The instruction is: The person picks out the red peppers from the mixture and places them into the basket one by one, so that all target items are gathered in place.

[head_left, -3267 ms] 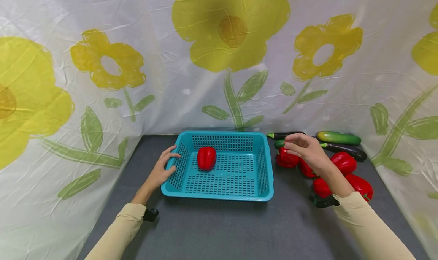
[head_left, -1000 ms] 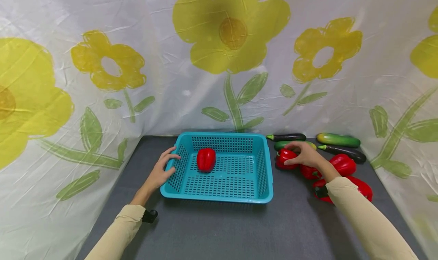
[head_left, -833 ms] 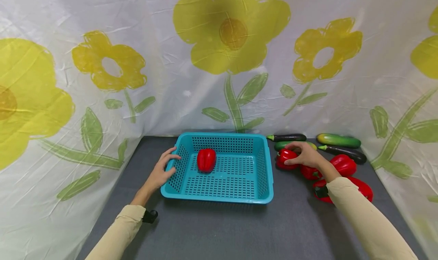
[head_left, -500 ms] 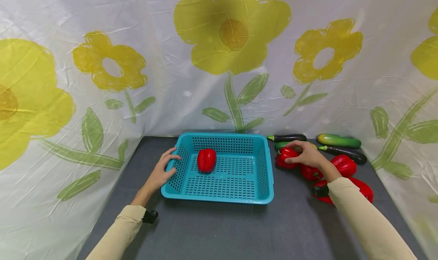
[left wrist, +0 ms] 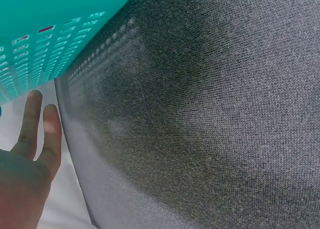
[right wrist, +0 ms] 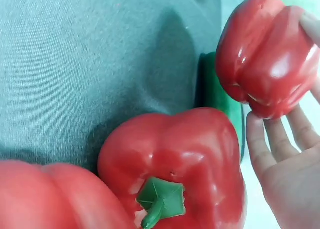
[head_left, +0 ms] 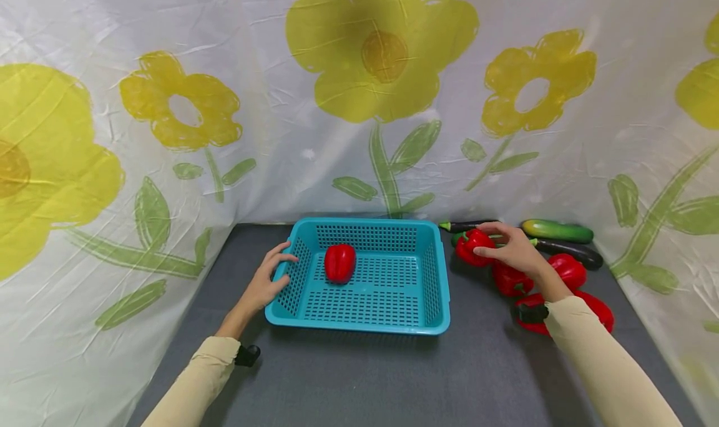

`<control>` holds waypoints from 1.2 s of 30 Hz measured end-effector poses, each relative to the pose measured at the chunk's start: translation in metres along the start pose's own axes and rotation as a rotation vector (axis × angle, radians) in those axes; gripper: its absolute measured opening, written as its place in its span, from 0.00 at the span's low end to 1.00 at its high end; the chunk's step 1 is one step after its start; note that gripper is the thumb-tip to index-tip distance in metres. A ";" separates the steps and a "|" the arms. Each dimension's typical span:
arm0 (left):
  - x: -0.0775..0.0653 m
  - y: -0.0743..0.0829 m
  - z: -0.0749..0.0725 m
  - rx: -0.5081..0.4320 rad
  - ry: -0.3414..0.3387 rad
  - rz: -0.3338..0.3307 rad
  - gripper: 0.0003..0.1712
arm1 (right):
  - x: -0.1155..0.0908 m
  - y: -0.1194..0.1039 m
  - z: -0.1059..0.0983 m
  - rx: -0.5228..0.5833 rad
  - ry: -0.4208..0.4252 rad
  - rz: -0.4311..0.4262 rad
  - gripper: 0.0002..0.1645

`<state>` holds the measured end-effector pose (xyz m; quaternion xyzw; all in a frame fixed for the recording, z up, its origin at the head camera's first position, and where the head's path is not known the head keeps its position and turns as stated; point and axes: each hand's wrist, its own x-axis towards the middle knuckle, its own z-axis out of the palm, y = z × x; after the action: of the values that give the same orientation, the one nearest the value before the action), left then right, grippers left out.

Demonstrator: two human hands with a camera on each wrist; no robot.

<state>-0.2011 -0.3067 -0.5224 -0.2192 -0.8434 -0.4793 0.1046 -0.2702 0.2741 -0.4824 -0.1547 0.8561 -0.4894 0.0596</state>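
My right hand [head_left: 515, 250] pinches a red bell pepper [head_left: 473, 248] between thumb and fingers, to the right of the basket. In the right wrist view this bell pepper [right wrist: 267, 54] hangs clear of the table, its shadow on the dark cloth. My left hand [head_left: 265, 280] is at the left rim of a turquoise plastic basket [head_left: 359, 325], its fingers spread and their tips over the edge. Seen from the left wrist, two loosely straight fingers [left wrist: 31, 121] point up beside the basket wall. Another red bell pepper [head_left: 339, 263] lies inside the basket, left of centre.
More red bell peppers [head_left: 567, 269] lie under and beside my right forearm. Behind them are a yellow-green cucumber [head_left: 557, 230], a dark eggplant [head_left: 573, 251] and a second eggplant [head_left: 469, 225]. A floral curtain [head_left: 359, 165] hangs behind the dark table [head_left: 359, 377].
My right hand came down on the bell pepper, gripped it, and has now raised it slightly up and to the right. My left hand and the basket stay put.
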 end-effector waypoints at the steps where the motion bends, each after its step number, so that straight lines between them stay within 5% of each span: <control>1: 0.000 -0.001 0.000 -0.007 0.000 -0.001 0.22 | -0.001 -0.001 0.000 0.009 0.006 -0.001 0.38; 4: 0.000 0.002 0.001 -0.008 0.008 0.002 0.22 | -0.006 -0.003 -0.001 0.031 0.025 0.011 0.37; 12: 0.003 0.046 -0.004 0.002 -0.006 -0.008 0.20 | -0.016 -0.006 -0.003 0.128 0.059 0.038 0.37; 20: 0.003 0.047 -0.003 0.002 -0.010 0.002 0.20 | -0.026 -0.008 0.002 0.309 0.062 0.027 0.33; 36: 0.003 0.046 -0.003 -0.012 -0.013 -0.007 0.20 | -0.034 -0.013 0.008 0.468 0.044 -0.047 0.30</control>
<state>-0.1825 -0.2881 -0.4846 -0.2199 -0.8419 -0.4834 0.0962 -0.2335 0.2722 -0.4768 -0.1459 0.7167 -0.6790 0.0640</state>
